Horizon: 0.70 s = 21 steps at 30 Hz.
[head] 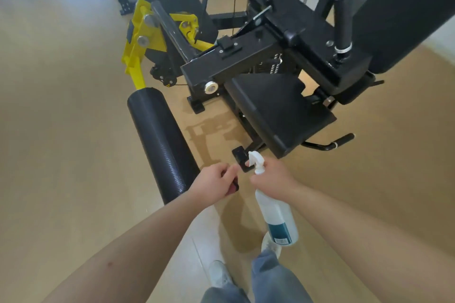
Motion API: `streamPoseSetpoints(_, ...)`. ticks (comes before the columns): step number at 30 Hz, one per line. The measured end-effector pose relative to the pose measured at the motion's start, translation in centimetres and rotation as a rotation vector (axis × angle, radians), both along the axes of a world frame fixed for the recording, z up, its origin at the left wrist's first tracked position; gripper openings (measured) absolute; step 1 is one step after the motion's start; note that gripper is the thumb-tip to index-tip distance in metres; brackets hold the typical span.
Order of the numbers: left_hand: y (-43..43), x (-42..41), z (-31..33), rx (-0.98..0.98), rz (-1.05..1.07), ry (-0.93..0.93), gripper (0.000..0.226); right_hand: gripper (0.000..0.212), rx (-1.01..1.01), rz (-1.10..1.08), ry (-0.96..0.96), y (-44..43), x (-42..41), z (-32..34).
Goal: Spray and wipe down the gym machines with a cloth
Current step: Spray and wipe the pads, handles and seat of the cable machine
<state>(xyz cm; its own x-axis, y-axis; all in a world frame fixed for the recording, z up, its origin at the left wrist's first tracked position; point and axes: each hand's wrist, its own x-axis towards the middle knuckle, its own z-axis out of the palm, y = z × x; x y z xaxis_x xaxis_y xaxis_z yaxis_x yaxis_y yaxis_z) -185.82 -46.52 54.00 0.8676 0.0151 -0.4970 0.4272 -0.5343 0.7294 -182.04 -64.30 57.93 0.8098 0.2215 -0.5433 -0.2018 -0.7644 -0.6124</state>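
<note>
Head view: R hand (270, 179) has fingers clamped round the neck of a translucent plastic spray bottle (277, 216), with the white trigger head above the fist and the teal-labelled cylindrical body hanging below. L hand (215, 183) has fingers curled, pinching a small dark item (234, 186) (cloth or not: cannot tell), just beside the end of the black textured roller pad (160, 145). Beyond: matte black seat pad (278, 108) and yellow steel lever arm (134, 56).

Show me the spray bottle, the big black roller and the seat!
spray bottle (274, 211): head view, on its clear body.
black roller (160, 145): head view, middle of its padding.
seat (278, 108): head view, centre of the black cushion.
</note>
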Motion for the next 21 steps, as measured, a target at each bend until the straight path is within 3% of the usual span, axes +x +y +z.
streamPoseSetpoints(8, -12.7, 5.7, 0.5, -0.12, -0.044, 0.077, 0.04, 0.01, -0.024, -0.178, -0.021, -13.3, 2.1, 1.4)
streamPoseSetpoints(13, -22.7, 10.5, 1.0, -0.112, -0.131, 0.069, 0.02, 0.013, -0.069, -0.269, 0.019, -23.5, 5.2, 0.8)
streamPoseSetpoints(17, -30.4, 14.5, 0.3, -0.101, -0.148, 0.055, 0.019, 0.026, -0.114, -0.234, 0.039, -31.9, 8.6, -0.5)
streamPoseSetpoints(21, -36.3, 18.0, 0.3, -0.117, -0.092, 0.105, 0.022, 0.013, -0.139, -0.205, 0.025, -37.7, 12.4, -0.6)
